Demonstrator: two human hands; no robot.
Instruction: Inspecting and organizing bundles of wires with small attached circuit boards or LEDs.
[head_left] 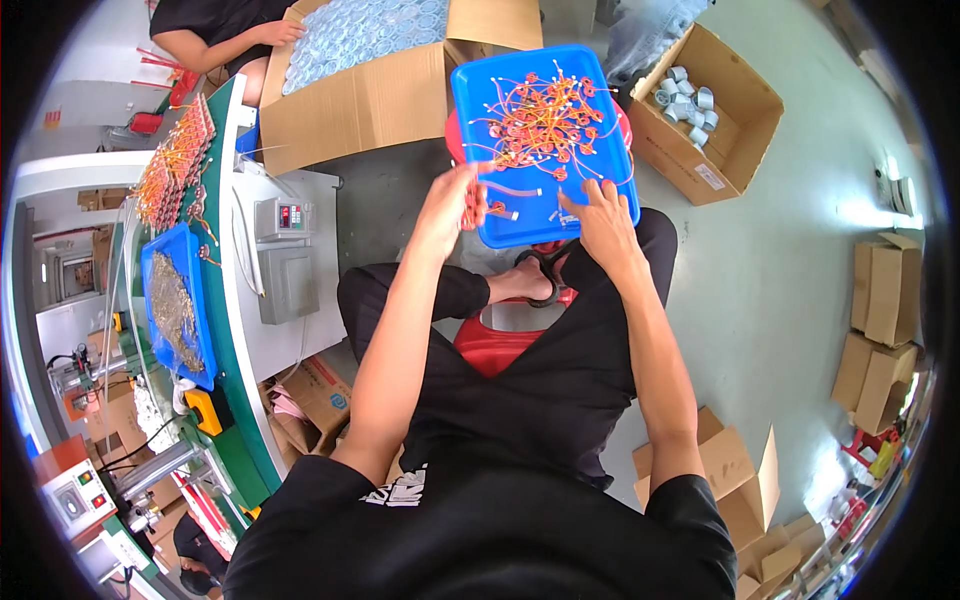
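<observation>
A blue plastic tray (515,235) rests just beyond my knees, holding a tangled pile of small round red circuit boards (545,120) with orange wires and white connector ends. My left hand (448,212) is closed around a few red wired boards (470,208) at the tray's left edge; wire ends with connectors stick out over the tray. My right hand (605,228) is over the tray's near right part, thumb and fingers apart, nearest to a few small silvery pieces (565,216). Whether the fingertips touch them, I cannot tell.
An open carton of clear round plastic parts (365,35) stands ahead, with another person's hand (278,33) on it. To its right is a carton (735,130) with grey cylinders. A green-topped bench (235,400) at left carries wired boards and another blue tray (205,370).
</observation>
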